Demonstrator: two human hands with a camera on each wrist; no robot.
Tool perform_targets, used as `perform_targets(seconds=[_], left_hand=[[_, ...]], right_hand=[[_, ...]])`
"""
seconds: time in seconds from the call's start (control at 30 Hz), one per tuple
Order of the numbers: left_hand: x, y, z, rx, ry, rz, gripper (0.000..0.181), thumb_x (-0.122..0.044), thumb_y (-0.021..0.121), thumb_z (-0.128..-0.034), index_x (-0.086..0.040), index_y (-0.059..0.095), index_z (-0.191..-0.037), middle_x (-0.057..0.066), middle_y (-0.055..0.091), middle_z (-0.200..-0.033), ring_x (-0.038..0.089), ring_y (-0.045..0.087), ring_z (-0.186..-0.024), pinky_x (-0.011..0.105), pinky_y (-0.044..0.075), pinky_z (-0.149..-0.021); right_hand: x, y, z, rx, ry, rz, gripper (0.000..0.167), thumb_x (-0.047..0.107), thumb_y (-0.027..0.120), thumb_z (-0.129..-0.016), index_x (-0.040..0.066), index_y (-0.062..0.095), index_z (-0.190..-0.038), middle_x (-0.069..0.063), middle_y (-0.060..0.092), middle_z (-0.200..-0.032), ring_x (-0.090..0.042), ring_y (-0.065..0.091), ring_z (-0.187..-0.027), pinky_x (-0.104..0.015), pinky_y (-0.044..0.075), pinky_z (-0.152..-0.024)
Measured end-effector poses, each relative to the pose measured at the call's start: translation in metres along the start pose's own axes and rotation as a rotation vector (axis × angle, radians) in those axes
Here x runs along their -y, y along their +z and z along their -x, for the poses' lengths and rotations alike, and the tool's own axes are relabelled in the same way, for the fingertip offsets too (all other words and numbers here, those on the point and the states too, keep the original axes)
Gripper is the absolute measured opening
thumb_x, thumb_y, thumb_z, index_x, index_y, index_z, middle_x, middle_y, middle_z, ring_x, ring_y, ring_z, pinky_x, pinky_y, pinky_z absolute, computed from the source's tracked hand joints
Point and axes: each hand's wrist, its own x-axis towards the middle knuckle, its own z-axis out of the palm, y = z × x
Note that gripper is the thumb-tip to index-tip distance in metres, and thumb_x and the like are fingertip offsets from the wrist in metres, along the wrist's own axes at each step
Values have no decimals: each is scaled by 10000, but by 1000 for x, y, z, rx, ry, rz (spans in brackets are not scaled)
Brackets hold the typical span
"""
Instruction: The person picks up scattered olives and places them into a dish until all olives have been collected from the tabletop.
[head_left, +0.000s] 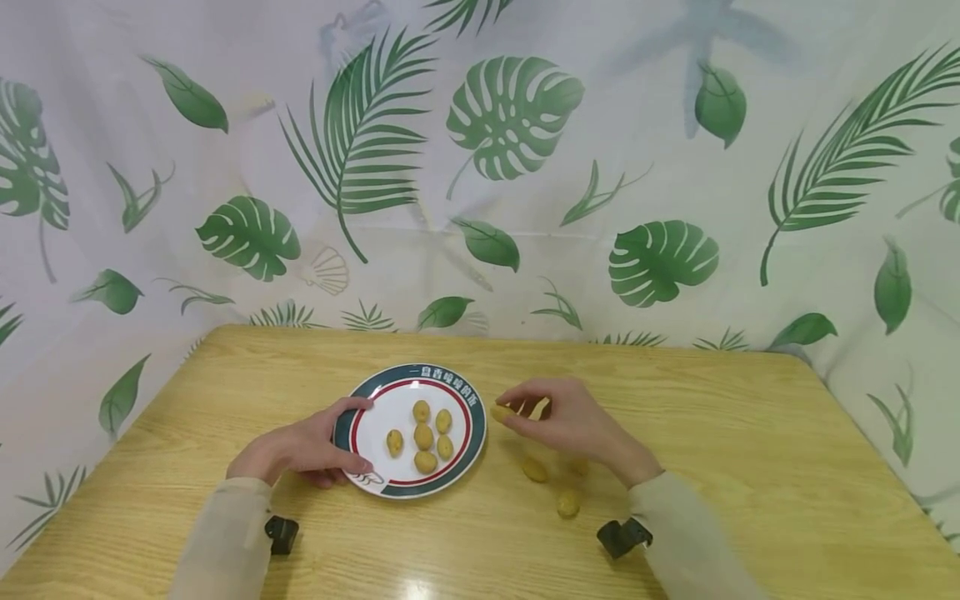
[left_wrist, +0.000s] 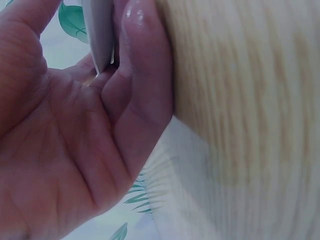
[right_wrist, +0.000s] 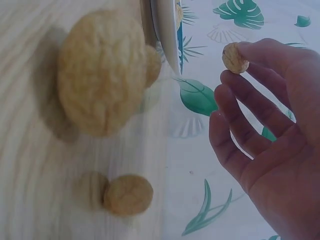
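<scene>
Closest in, to the near right of the plate (head_left: 390,408), three loose nuts (head_left: 567,503) sit on the table (head_left: 487,550), one of them dim beneath the right hand (head_left: 566,417). Now the plate itself: left hand (head_left: 318,446) clamped on its left rim, thumb on top, and six nuts (head_left: 423,437) aboard! Just beside its right rim, the right hand pinches a single nut (head_left: 501,412) between thumb and fingertip, and that's a slim grip: a skewed squeeze could pop it loose, while a tug from the left hand could set the six rolling. Behind the plate, the leafy curtain (head_left: 517,292). The left wrist view gives what the head view hides, fingers curled under the plate; the right wrist view adds wrinkled shells and lower fingers clear of the pinched nut.
</scene>
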Motion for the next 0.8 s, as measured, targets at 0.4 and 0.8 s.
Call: perform_targets(seconds=[0.4, 0.8], left_hand=[[-2, 0, 2, -3, -6, -1, 939, -285, 850, -848, -246, 263, -1579, 83, 607, -851, 179, 588, -654, 251, 525, -596], [-2, 1, 2, -16, -23, -13, 933, -297, 855, -839, -269, 278, -1571, 79, 617, -836, 175, 591, -645, 241, 523, -596]], right_hand=[[5, 12, -12, 14, 39, 4, 200, 234, 762, -930, 200, 773, -1126, 55, 760, -1002, -72, 650, -879, -226, 550, -728], [10, 26, -26, 78, 37, -22, 164, 274, 763, -931, 206, 783, -1080, 63, 749, -945, -82, 640, -850, -230, 537, -731]])
